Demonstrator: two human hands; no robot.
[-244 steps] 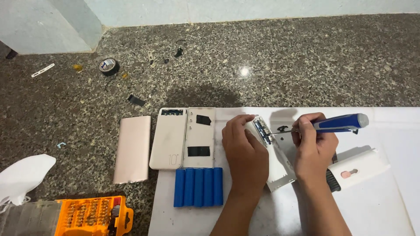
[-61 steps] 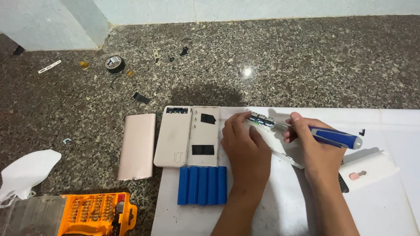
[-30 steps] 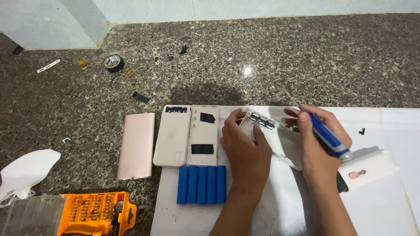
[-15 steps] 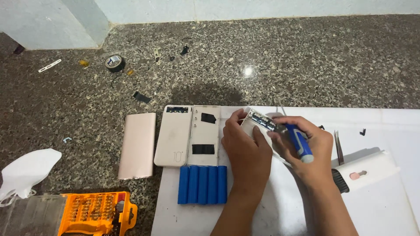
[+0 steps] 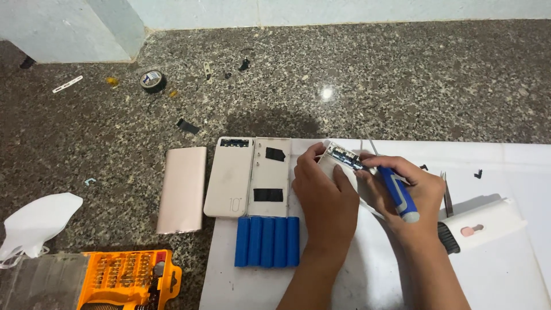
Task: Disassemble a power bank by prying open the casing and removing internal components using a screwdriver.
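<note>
Fingers of the left hand (image 5: pixel 324 198) are curled over a small white casing piece with a circuit board (image 5: pixel 342 157) along its top edge, thumb on the near side and fingertips (image 5: pixel 314 152) hooked over the far corner, so the piece is pinned against the white mat (image 5: pixel 505 270) and mostly hidden under the palm. From where I stand only the board's strip of blue and metal parts peeks out past the knuckles. Fingers of the right hand (image 5: pixel 410 198) are wrapped tight round a blue-handled screwdriver (image 5: pixel 398 194), its handle running back across the palm, its tip at the right end of the board, just beside the left thumb. Both hands are closed on what they hold, almost touching each other.

Left of the left hand lie two opened white shell halves (image 5: pixel 249 177), one with black tape patches, and beyond them on the speckled stone counter (image 5: pixel 402 74) a pink metal sleeve (image 5: pixel 182 189). Five blue cylindrical cells (image 5: pixel 267 241) sit side by side below the shells, near the left wrist. To the right of the right hand are tweezers (image 5: pixel 446 194) and a white tool with a dark end (image 5: pixel 482 225). An orange bit set (image 5: pixel 129 278) sits at the lower left, beside a white face mask (image 5: pixel 37 221), and a roll of black tape (image 5: pixel 152 80) lies far off.
</note>
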